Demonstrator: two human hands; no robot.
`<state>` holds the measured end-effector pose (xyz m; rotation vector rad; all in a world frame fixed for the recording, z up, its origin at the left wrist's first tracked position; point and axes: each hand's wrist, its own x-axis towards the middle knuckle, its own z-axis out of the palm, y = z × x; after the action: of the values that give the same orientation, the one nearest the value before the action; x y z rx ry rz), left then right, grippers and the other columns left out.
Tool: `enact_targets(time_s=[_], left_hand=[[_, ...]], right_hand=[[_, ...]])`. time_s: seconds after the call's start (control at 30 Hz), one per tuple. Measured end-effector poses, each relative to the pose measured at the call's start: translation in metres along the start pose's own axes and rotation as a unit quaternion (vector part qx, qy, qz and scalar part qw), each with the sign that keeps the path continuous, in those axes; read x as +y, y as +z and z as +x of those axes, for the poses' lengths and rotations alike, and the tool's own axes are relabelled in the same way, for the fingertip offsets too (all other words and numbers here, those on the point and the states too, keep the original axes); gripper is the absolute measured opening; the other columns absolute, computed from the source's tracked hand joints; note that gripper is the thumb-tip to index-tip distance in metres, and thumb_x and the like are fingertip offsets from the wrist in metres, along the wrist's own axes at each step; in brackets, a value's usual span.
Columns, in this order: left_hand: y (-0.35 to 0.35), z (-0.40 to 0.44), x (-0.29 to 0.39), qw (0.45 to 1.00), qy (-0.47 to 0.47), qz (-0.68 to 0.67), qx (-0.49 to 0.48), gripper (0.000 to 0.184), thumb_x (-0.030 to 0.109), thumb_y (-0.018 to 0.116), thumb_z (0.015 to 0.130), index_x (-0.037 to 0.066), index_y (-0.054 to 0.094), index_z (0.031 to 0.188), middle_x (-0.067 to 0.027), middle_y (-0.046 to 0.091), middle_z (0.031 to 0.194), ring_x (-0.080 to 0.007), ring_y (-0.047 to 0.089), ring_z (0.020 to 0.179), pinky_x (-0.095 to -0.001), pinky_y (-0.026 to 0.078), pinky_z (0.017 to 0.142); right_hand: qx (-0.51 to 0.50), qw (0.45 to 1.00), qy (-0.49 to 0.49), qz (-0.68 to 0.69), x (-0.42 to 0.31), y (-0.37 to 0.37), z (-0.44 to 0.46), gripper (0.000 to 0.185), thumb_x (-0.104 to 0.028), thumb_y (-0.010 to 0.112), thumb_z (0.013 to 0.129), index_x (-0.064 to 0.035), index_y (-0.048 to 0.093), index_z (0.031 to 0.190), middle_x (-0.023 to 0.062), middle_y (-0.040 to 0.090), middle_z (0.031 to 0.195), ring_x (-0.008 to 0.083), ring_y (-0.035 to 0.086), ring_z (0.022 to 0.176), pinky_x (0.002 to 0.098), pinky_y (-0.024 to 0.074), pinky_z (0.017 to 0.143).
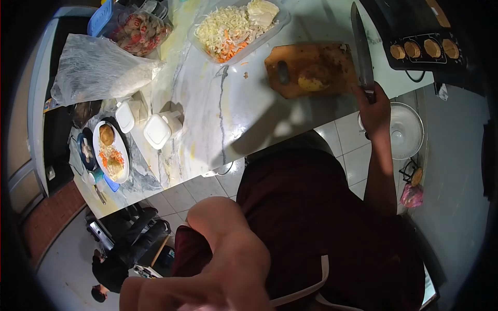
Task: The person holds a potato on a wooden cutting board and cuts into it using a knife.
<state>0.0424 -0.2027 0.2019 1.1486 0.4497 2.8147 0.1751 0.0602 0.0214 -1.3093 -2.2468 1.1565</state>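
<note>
Knife (362, 49) pointed away from the wearer along the right end of a wooden cutting board (288, 56), with its handle in the grasp of the right hand (377, 111); whether the blade rested on the worktop (202, 124) or was held just above it could not be made out. A yellow-brown lump (313, 80) sat on the board, toward its near side, apart from the blade. The left arm (228, 249) was bent up toward the camera, and the left hand was out of view, so its state could not be told. The step in hand seemed to be handling the knife beside the board; bringing the blade over the lump would call for lifting it past the board's right end and turning it left. Room was tighter on the right, where a black appliance (423, 49) with round knobs stood near the tip, and the right hand was at the worktop's near edge. Bare marble gave more room left of the board, bounded by a clear container (284, 23) of shredded vegetables (220, 36) beyond and white-lidded tubs (157, 130) farther left, past which lay an oval plate (123, 173) of food.
</note>
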Motion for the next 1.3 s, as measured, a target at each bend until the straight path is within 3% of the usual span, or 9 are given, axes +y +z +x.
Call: enact_targets(time_s=[0.07,0.13,0.17,0.2,0.23,0.33,0.43,0.67,1.3], left_hand=[[0.002,-0.006,0.009,0.995,-0.05,-0.075,-0.038,0.018,-0.003,0.056,0.075,0.003,0.041,0.085,-0.0087,0.043,0.101,-0.0155,0.052,0.095,-0.0256,0.06,0.077],[0.043,0.009,-0.046,0.814,0.491,0.089,0.298,0.023,-0.003,0.063,0.076,0.003,0.041,0.085,-0.0071,0.045,0.097,-0.0086,0.052,0.096,-0.0277,0.062,0.073],[0.034,0.001,-0.026,0.815,0.489,0.089,0.297,0.023,-0.003,0.063,0.076,0.003,0.041,0.085,-0.0071,0.045,0.097,-0.0086,0.052,0.096,-0.0277,0.062,0.073],[0.018,-0.011,0.011,0.972,0.168,-0.038,0.16,0.025,-0.005,0.064,0.075,0.004,0.042,0.084,-0.0063,0.046,0.095,-0.0058,0.051,0.096,-0.0268,0.062,0.072],[0.002,-0.012,0.036,0.971,-0.177,-0.163,-0.005,0.027,-0.007,0.065,0.074,0.004,0.042,0.083,-0.0056,0.047,0.094,-0.003,0.051,0.095,-0.026,0.061,0.071],[-0.011,0.054,0.057,0.822,-0.541,-0.124,-0.131,0.025,-0.011,0.059,0.075,0.005,0.042,0.082,-0.0052,0.046,0.095,-0.0045,0.052,0.095,-0.0262,0.061,0.069],[0.009,-0.009,0.015,0.962,-0.136,-0.238,0.022,0.026,-0.013,0.055,0.075,0.005,0.04,0.086,-0.0052,0.046,0.095,-0.005,0.053,0.094,-0.0284,0.062,0.068],[0.045,-0.011,-0.009,0.961,-0.209,-0.166,0.069,0.022,-0.007,0.053,0.08,0.005,0.039,0.091,-0.0051,0.046,0.096,-0.0062,0.053,0.091,-0.0303,0.061,0.066],[0.113,-0.049,-0.079,0.966,-0.14,-0.148,0.158,0.015,0.005,0.053,0.088,0.007,0.039,0.094,-0.0047,0.045,0.094,-0.008,0.05,0.091,-0.0333,0.058,0.064]], right_hand=[[0.015,1.0,-0.001,0.011,-0.005,0.0,-0.008,0.029,-0.026,0.07,0.089,0.0009,0.065,0.1,0.0026,0.065,0.074,0.0071,0.054,0.064,0.0243,0.0436,0.061],[0.033,0.999,-0.017,-0.002,-0.003,0.001,-0.014,0.028,-0.025,0.07,0.089,0.0004,0.065,0.098,0.0013,0.062,0.071,0.0059,0.05,0.061,0.024,0.0414,0.058],[0.034,0.999,-0.015,-0.001,-0.002,0.003,-0.017,0.028,-0.025,0.07,0.089,0.0004,0.065,0.098,0.0013,0.062,0.071,0.0059,0.05,0.061,0.024,0.0414,0.058],[0.029,1.0,-0.005,-0.01,0.0,0.002,-0.019,0.027,-0.025,0.07,0.089,0.0001,0.065,0.098,0.0003,0.06,0.069,0.0054,0.048,0.06,0.0239,0.0397,0.056],[0.026,0.999,0.004,-0.02,0.001,0.0,-0.02,0.027,-0.026,0.07,0.089,-0.0001,0.065,0.097,-0.0006,0.059,0.067,0.0049,0.046,0.058,0.0238,0.038,0.055],[0.042,0.999,-0.015,-0.004,0.0,0.001,-0.023,0.026,-0.026,0.07,0.089,-0.0007,0.066,0.097,-0.0024,0.055,0.065,0.0038,0.042,0.055,0.0235,0.0339,0.051],[0.003,0.999,0.051,0.002,0.001,-0.006,-0.02,0.034,-0.026,0.07,0.088,0.0034,0.064,0.105,0.0104,0.07,0.088,0.0142,0.065,0.081,0.0288,0.0491,0.076],[-0.004,0.999,-0.009,0.034,0.014,-0.019,0.001,0.028,-0.029,0.07,0.089,-0.0021,0.065,0.098,-0.0041,0.054,0.064,0.0032,0.041,0.057,0.0236,0.0331,0.052],[-0.152,0.988,-0.027,0.008,0.04,-0.057,0.065,0.035,-0.03,0.07,0.088,-0.0001,0.064,0.106,0.0097,0.069,0.09,0.0154,0.065,0.082,0.0313,0.0493,0.075]])
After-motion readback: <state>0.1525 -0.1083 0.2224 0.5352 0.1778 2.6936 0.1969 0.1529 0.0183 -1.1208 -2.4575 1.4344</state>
